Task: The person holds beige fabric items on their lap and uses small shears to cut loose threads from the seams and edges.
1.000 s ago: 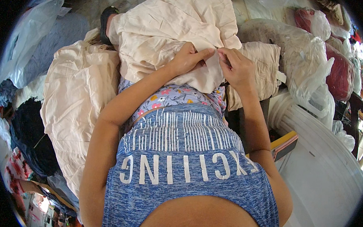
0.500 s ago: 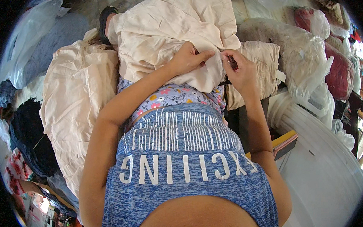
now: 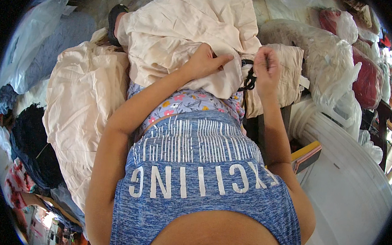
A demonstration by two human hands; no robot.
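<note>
A cream cloth (image 3: 183, 26) lies bunched over my lap, on top of flower-printed fabric (image 3: 181, 105). My left hand (image 3: 206, 63) is closed on a fold of it, thumb against the bent fingers. To the right, my right hand (image 3: 267, 70) is raised just off the cloth's edge. Its fingers are drawn together and a little blurred; whether something thin is in them does not show. Black loops (image 3: 250, 81) hang or lie between the right hand and the cloth, their kind unclear.
More cream fabric (image 3: 84, 103) is heaped at the left. Folded beige cloth (image 3: 285, 65) lies beyond my right hand. Clear plastic bags of fabric (image 3: 328, 58) pile up at the right. A large white tub (image 3: 348, 183) stands near my right arm, with a yellow-edged flat object (image 3: 306, 156) by it.
My right hand has pulled away from the cloth's fold, a little to the right and up, uncovering more of the black loops. My left hand keeps its place on the cloth.
</note>
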